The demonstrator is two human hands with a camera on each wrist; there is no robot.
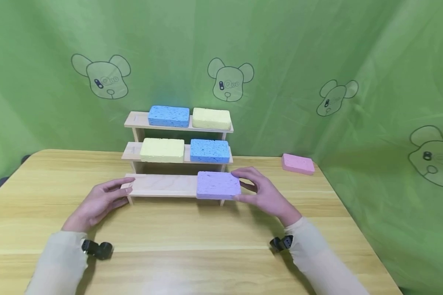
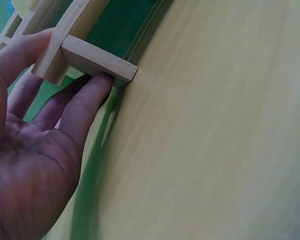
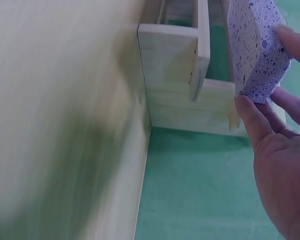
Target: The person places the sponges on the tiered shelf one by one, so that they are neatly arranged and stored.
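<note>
In the head view, a three-tier wooden rack [image 1: 162, 186] stands on the table. My left hand [image 1: 101, 203] holds the left end of its lowest tier, with fingers at the board's end and against the leg [image 2: 100, 62] in the left wrist view. A purple sponge [image 1: 218, 185] is pinched by its right edge between the thumb and fingers of my right hand [image 1: 263, 192]. The right wrist view shows this sponge [image 3: 257, 45] a little apart from the lowest board [image 3: 201, 55], above its right end.
The top tier bears a blue sponge [image 1: 168, 116] left of a yellow sponge [image 1: 211, 119]. On the middle tier, a yellow sponge [image 1: 162, 150] sits left of a blue one. A pink sponge [image 1: 297, 164] lies at the table's back right, near the green curtain [image 1: 280, 135].
</note>
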